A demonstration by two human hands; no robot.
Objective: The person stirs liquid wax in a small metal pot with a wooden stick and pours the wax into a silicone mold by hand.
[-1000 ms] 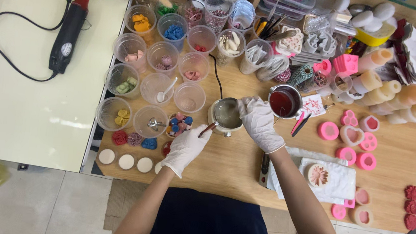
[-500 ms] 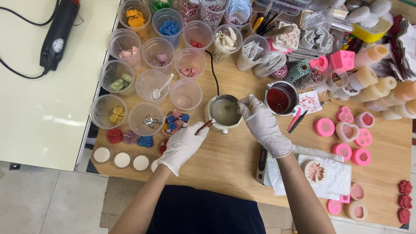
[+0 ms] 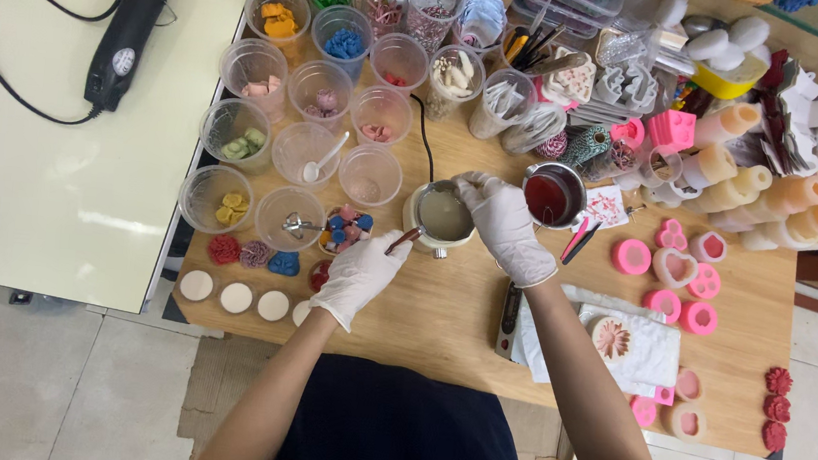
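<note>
— Start nearest the body. What are the hands doing?

— Both wear white gloves. The left hand [image 3: 359, 277] is nearest, fingers closed around the brown handle [image 3: 402, 241] of a small metal melting pot [image 3: 443, 215]. The handle runs slantwise, from the glove up and to the right toward the pot, so the pot lies just ahead and to the right of that hand.

— And the right hand?

— The right hand [image 3: 500, 221] lies against the pot's right rim, fingers curled together over the edge with the fingertips above the pale liquid. They look pinched, but whether on something I cannot tell. Of the two, this hand is closer to the pot's mouth; the left reaches it only through the handle.

— Where does the pot stand?

— Upright on the wooden table [image 3: 441, 312], about mid-table. Just right of the right hand stands a second pot of dark red liquid [image 3: 552, 195].

— Around them?

— Near the right forearm, a white cloth [image 3: 660, 343] carrying a flower-shaped mould [image 3: 612, 339]. Pink silicone moulds [image 3: 672, 268] lie further right. Left of the pot stand clear plastic cups [image 3: 322, 158] of coloured pieces. Farthest left, on a pale table, lies a black heat gun [image 3: 128, 33].
</note>
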